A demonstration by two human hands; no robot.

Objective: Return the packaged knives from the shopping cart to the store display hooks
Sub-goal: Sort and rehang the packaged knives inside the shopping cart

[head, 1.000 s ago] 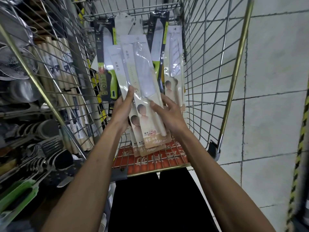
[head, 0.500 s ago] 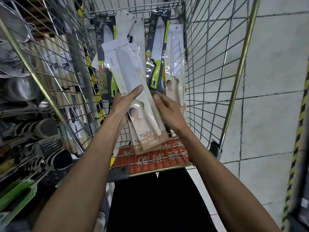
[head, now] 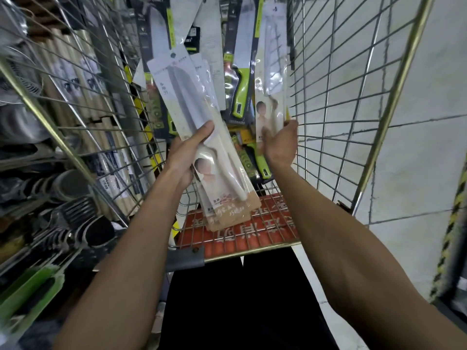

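Wire shopping cart (head: 396, 97): holds several packaged knives standing on end.

Left hand (head: 187, 152) grips a stack of white-handled knife packs (head: 192, 104), thumb across the front and fingers behind. The stack is tilted left inside the cart.

Right hand (head: 281, 145) clasps a single white knife pack (head: 271, 72), upright against the cart's right wall. The thumb is at its edge; the fingers are hidden.

Green-handled knife packs (head: 240, 97) stand between and behind these. A red panel (head: 242, 231) lies at the near end of the cart.
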